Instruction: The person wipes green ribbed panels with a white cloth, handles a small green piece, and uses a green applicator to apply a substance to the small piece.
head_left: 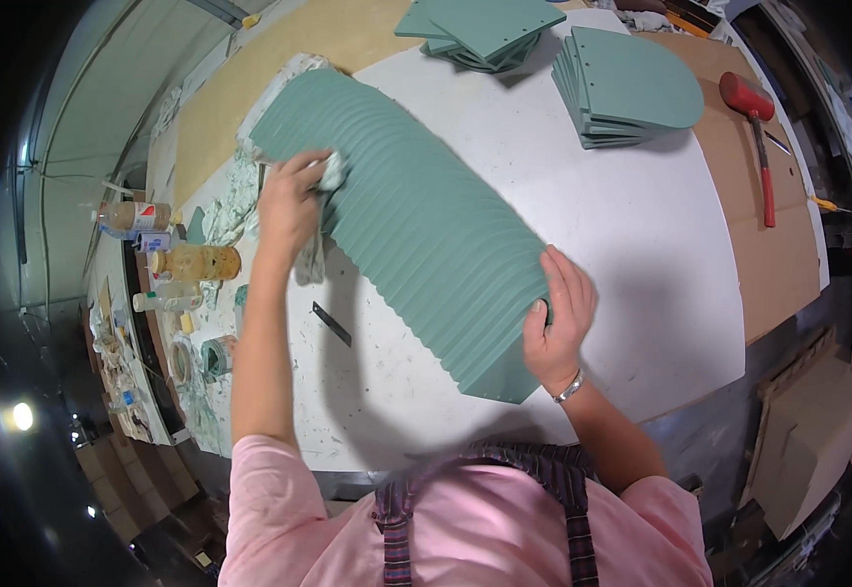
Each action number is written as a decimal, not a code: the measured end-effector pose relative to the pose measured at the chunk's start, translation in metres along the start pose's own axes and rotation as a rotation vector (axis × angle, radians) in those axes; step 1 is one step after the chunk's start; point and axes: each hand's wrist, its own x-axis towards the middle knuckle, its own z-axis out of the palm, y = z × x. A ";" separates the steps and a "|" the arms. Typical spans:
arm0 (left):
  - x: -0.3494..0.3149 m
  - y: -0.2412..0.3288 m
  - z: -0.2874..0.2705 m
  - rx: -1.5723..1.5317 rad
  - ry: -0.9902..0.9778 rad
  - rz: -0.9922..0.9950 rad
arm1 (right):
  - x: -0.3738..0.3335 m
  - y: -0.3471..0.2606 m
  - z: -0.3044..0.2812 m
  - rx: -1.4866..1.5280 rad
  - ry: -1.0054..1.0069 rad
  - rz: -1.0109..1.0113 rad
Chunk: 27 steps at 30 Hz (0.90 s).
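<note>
A long overlapping row of green panels (416,215) lies slantwise across the white tabletop, each panel showing a narrow strip. Near its far left end, my left hand (289,201) pinches a crumpled white cloth (333,173) against the panels' surface. My right hand (563,311) rests on the right edge at the near end, thumb apart from the outstretched fingers. A dark gap shows between thumb and fingers; what lies under the palm is hidden. Left of the row, a small dark flat strip (331,324) lies on the table.
Two stacks of green panels, one fanned (485,24) and one rounded (631,83), stand at the back. A red mallet (754,127) lies on brown cardboard (788,254) at right. Bottles (201,262), an open jar (216,358) and stained rags (235,196) line the left side.
</note>
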 end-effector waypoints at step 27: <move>0.019 0.003 0.002 -0.122 0.191 0.000 | 0.002 -0.008 0.001 0.062 -0.126 0.056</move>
